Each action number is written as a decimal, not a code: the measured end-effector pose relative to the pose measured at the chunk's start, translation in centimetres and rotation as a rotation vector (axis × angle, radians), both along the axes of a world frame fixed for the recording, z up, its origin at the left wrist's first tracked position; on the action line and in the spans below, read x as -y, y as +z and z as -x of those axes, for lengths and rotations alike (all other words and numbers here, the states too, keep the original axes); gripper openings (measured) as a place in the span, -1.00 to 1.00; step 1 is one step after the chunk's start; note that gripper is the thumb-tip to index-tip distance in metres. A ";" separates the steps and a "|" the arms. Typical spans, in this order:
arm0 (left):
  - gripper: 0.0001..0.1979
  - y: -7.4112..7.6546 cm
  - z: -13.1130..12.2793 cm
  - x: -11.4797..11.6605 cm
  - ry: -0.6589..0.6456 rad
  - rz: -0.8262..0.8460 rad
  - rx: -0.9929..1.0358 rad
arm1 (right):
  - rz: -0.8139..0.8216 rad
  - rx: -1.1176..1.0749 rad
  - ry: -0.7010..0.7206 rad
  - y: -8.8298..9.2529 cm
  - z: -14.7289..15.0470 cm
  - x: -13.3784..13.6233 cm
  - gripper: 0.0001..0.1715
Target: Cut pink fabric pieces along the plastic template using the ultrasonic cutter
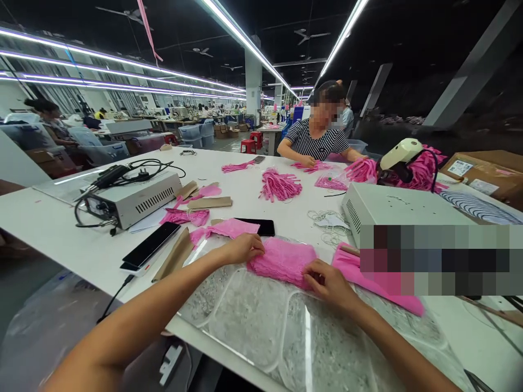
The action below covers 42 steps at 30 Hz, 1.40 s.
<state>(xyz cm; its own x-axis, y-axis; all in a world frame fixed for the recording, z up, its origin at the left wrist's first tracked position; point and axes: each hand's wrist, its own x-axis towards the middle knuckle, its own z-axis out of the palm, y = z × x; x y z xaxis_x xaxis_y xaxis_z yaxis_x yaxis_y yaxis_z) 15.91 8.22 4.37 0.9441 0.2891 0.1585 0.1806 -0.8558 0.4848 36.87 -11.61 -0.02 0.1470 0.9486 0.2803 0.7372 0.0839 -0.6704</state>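
Observation:
A stack of pink fabric pieces (284, 260) lies on the clear plastic mat (249, 310) in front of me. At its left upper corner, my left hand (243, 249) has its fingers bent down and pressed together on the fabric edge. My right hand (327, 279) pinches the right lower edge of the same stack, thumb against the fingers. Just left of the stack sits another pink fabric piece (232, 227), partly over a dark phone (265, 227). To the right, a longer pink cloth (379, 277) stretches across the mat.
A grey box device (143, 198) with a cabled handpiece stands left, near a black tablet-like slab (151, 245). Another box (396, 207) is at right, beside tangled elastic loops (329, 226). Pink strip bundles (280, 185) lie farther back. A co-worker (316, 130) sits opposite, handling pink strips.

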 end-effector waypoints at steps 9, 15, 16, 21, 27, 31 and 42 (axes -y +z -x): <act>-0.78 2.0 0.1 1.6 0.025 -0.071 0.073 | 0.000 -0.009 -0.039 2.4 -0.7 0.1 -0.68; -0.77 1.8 4.1 4.8 -0.058 -0.115 0.046 | 0.063 0.009 0.065 3.3 1.5 3.0 -0.72; -0.77 1.5 4.8 5.3 -0.074 -0.125 0.032 | 0.080 0.027 0.090 3.1 2.0 3.5 -0.75; -0.78 0.0 7.8 6.7 -0.110 -0.165 -0.032 | 0.188 0.169 0.253 2.0 4.5 4.7 -0.79; -0.83 0.5 9.5 7.2 -0.177 -0.191 -0.095 | 0.306 0.186 0.278 2.2 5.0 4.2 -0.81; -0.87 0.6 9.5 7.4 -0.138 -0.207 -0.085 | 0.243 0.188 0.179 1.7 4.3 3.8 -0.80; -0.72 -2.2 0.3 4.5 0.179 -0.219 0.042 | 0.162 0.312 0.118 -0.3 3.9 3.3 -0.75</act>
<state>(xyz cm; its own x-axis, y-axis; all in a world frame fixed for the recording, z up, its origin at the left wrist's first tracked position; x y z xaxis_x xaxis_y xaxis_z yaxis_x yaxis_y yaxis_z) 15.59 3.72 2.15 0.8722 0.4054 0.2738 0.3223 -0.8972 0.3020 32.94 -14.89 -0.35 -0.0350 0.9896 0.1394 0.8997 0.0920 -0.4268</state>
